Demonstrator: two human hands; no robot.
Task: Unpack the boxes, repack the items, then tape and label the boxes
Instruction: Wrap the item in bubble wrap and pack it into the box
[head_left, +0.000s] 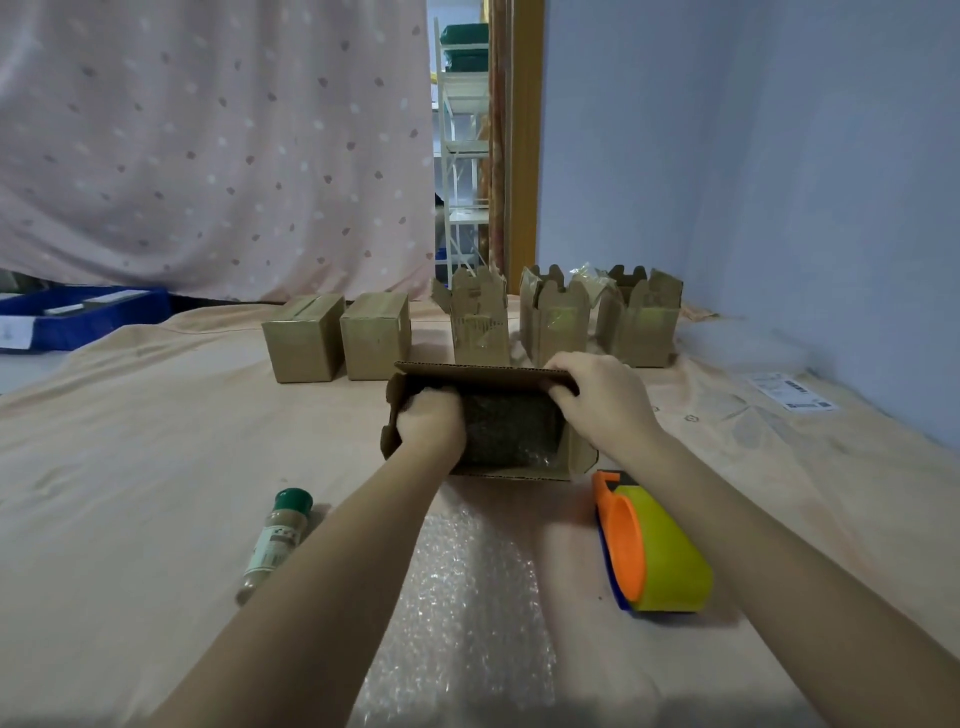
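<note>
The open box (483, 423) is held: left hand (431, 421) curled inside on the dark packet (511, 428), right hand (597, 397) fingers clamped on its far flap.

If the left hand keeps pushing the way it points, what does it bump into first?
The left hand points down into the open box, so it would probably meet the dark packet inside, or the box's bottom. Its fingers are hidden, so depth is unclear.

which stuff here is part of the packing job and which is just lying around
Job: open cardboard box, dark bagged item inside, left hand, right hand, green-capped spice jar, bubble wrap sheet, orange-yellow tape dispenser.
Lying about: blue plastic bin, white shelving.
</note>
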